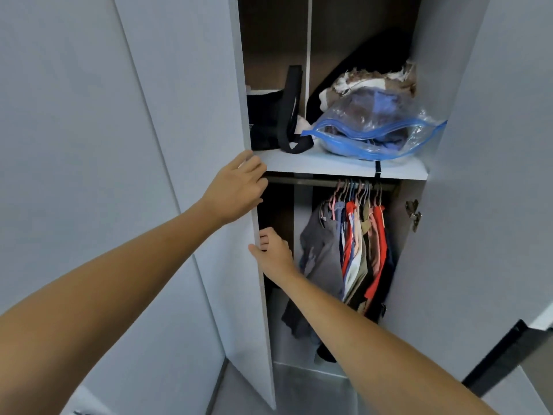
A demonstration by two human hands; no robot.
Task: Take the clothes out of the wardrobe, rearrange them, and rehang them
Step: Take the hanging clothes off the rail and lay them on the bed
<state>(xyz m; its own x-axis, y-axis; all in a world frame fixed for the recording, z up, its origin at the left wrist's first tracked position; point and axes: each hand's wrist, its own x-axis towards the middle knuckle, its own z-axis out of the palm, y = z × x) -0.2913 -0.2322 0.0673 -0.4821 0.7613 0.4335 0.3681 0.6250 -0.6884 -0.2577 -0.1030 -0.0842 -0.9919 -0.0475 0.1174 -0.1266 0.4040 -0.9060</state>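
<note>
- left hand [236,190] grips the free edge of the left wardrobe door [239,295], fingers curled round it just below shelf level.
- right hand [273,254] holds the same door edge lower down, fingers hooked behind it, thumb in front.
- clothes [356,250] hang on hangers from the rail [299,181], bunched toward the right.
- shelf [344,167] above carries a black bag [269,124] and a clear blue-edged storage bag [374,127].
</note>
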